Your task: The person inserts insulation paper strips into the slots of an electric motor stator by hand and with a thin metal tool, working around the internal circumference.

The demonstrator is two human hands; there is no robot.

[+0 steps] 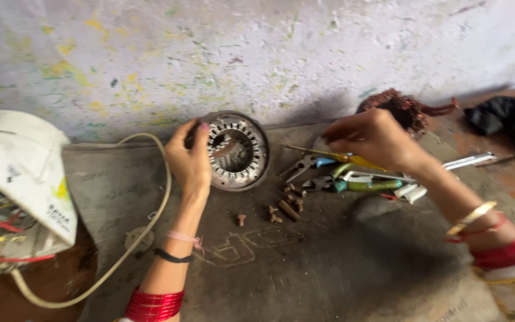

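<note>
a person's left hand grips the rim of a round metal motor stator, holding it tilted on edge on a dark, worn work surface against a paint-flecked wall, while the right hand is closed around a yellow-handled screwdriver whose tip points toward the stator. the work looks to be at the dismantling stage, and bringing the tip to the slotted core would call for a steady hold. pliers, loose bolts and a white cable lie nearby.
</note>
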